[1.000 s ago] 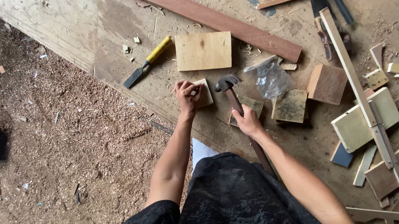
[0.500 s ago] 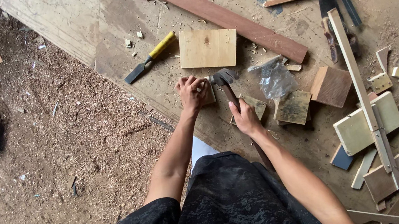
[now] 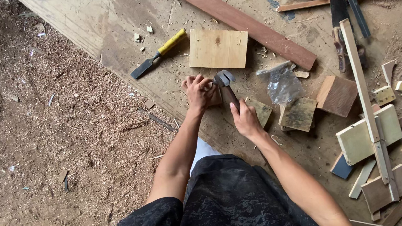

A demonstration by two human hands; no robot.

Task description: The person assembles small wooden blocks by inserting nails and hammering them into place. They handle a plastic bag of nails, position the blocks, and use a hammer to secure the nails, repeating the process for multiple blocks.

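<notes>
My right hand (image 3: pixel 246 119) grips the wooden handle of a claw hammer (image 3: pixel 224 80), whose steel head sits low over a small wooden block (image 3: pixel 215 97). My left hand (image 3: pixel 198 91) presses down on that block and covers most of it, right beside the hammer head. Both rest on a large plywood board (image 3: pixel 104 24) laid on the ground. A square pale wood piece (image 3: pixel 218 48) lies just beyond the hammer head.
A yellow-handled chisel (image 3: pixel 158 54) lies to the upper left. A long reddish plank (image 3: pixel 246 20) runs diagonally behind. A crumpled plastic bag (image 3: pixel 283 84), several wood offcuts (image 3: pixel 337 96) and a long batten (image 3: pixel 364 97) lie to the right. Sawdust covers the ground (image 3: pixel 42 143) at left.
The hammer head has come down from a raised position onto the small block beside my left hand. The view has shifted slightly.
</notes>
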